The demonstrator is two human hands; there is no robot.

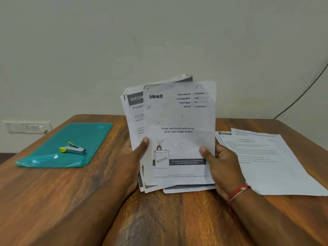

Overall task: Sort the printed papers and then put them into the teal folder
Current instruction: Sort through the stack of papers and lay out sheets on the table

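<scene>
Two hands hold the sheaf of printed papers [179, 132] upright over the middle of the table [44, 201]. The left hand [134, 153] grips its lower left edge, thumb across the front, and the right hand [220, 162] pinches the lower right. Sorting looks under way, with a second pile [266, 157] lying flat at three o'clock. The teal folder [85, 135] lies at nine o'clock under a stapler [72, 148], which likely must come off before filing.

left hand [132, 157] pinches paper stack [179, 132], thumb in front | right hand [221, 166] likewise
</scene>
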